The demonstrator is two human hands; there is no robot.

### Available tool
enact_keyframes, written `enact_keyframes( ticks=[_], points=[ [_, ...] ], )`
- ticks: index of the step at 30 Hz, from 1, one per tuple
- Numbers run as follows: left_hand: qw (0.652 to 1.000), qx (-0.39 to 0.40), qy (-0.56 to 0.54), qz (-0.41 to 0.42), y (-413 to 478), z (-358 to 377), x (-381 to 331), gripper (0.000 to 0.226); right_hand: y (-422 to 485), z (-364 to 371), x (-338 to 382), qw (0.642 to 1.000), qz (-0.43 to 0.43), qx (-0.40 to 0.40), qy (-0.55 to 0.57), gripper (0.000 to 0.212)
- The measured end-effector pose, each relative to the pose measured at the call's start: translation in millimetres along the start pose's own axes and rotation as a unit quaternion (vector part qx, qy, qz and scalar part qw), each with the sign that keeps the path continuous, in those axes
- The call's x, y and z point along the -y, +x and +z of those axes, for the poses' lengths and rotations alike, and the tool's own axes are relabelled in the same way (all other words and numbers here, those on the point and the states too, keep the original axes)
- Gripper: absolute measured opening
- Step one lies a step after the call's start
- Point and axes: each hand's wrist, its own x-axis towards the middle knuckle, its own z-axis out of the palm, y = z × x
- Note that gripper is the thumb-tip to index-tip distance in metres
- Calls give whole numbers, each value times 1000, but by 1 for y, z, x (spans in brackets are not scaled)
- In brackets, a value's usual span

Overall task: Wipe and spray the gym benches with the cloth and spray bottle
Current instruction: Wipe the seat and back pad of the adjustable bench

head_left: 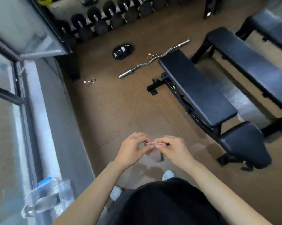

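Benches (197,88), where are they standing?

— Black padded ones are lining the right side of the frame. The nearest is running from centre to lower right, and two more are lying beyond it toward the upper right.

What are the hands doing?

— The left hand (132,151) and right hand (176,150) are meeting at lower centre, fingers curled, both pinching a small pale strip (154,144). It's too blurred to say whether that's the cloth. Neither hand is touching a bench.

And the spray bottle?

— I'm not seeing one for certain. A clear plastic thing with a blue top (46,192) is sitting on the window ledge (39,127) at lower left, and I can't tell what it is.

How should the step be going?

— I'm thinking cloth and spray in hand first, then working the nearest pad end to end, seat included.

The room?

— The brown floor (120,103) is looking patchy, maybe damp, near the feet. A curl bar (153,60), weight plates (122,51) and a clip (90,81) are lying loose at upper centre, so footing is worth watching.
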Motion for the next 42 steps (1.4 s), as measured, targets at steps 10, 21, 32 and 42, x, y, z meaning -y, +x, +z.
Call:
enact_keyframes(
  ticks=[10,21,32,42],
  points=[
    [996,60,21,65,120,81,-75,24,-11,-125,-85,975,84,-205,24,11],
    [931,327,-1,161,298,184,-99,17,-6,-207,-150,870,283,-404,11,3],
    [826,493,116,249,412,326,-126,24,-35,-259,-251,741,403,-515,153,4],
    [894,384,109,206,428,485,-181,5,-91,-339,-414,709,419,-536,185,6]
  ],
)
